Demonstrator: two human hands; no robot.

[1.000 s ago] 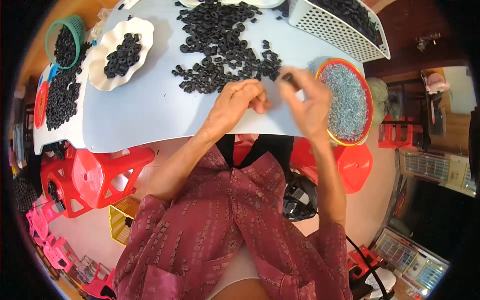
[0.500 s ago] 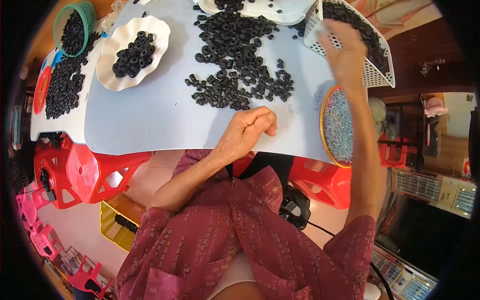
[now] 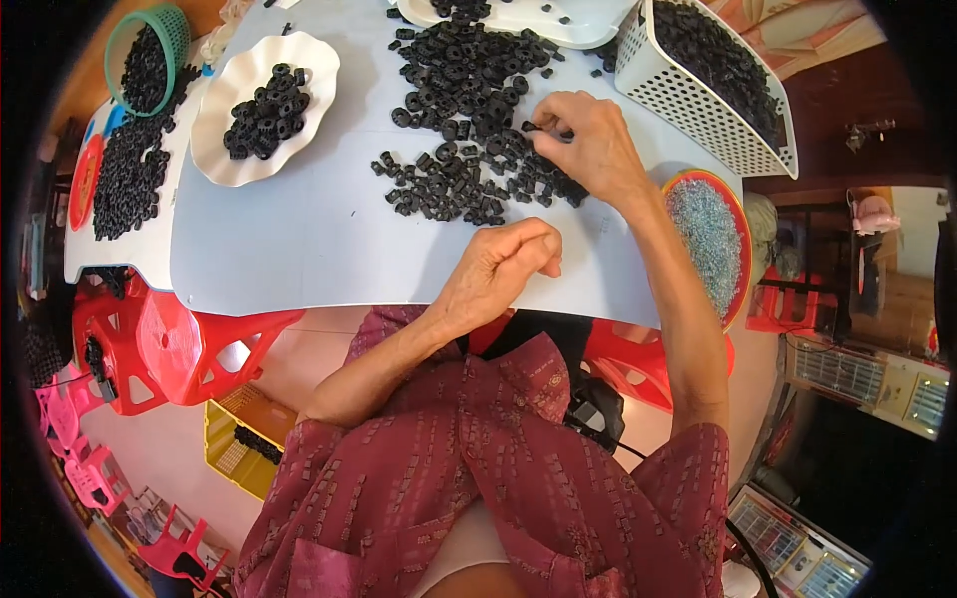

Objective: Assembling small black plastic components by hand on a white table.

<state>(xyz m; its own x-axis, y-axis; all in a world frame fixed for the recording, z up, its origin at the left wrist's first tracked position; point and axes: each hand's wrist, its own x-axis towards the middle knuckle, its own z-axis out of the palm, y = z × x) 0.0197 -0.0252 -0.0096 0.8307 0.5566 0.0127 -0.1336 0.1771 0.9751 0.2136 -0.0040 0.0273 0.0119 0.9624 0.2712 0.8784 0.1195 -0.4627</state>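
Note:
My right hand (image 3: pixel 590 145) is over the right side of the black pile, with thumb and fingertips pinched on a small black part (image 3: pixel 530 127). Near the table's front edge rests my left hand (image 3: pixel 498 271), its fingers curled closed; whatever they may hold is hidden. Many black ring-shaped pieces (image 3: pixel 454 75) lie heaped in the middle of the table. Smaller black pieces (image 3: pixel 444 179) spread in front of them, just beyond my left hand. A white wavy-edged plate (image 3: pixel 211 149) at the left carries more black rings (image 3: pixel 267 112).
A white perforated basket (image 3: pixel 688 100) full of black pieces stands at the back right. Closer, a red bowl (image 3: pixel 740 264) holds bluish beads (image 3: pixel 706 239). On the far left are a green basket (image 3: pixel 174 50) and loose black parts (image 3: pixel 130 179). Red stools (image 3: pixel 174 339) stand below.
My right hand has moved left and toward me, from the white basket to the black pile, where it now pinches a part. My left hand has stayed nearly still.

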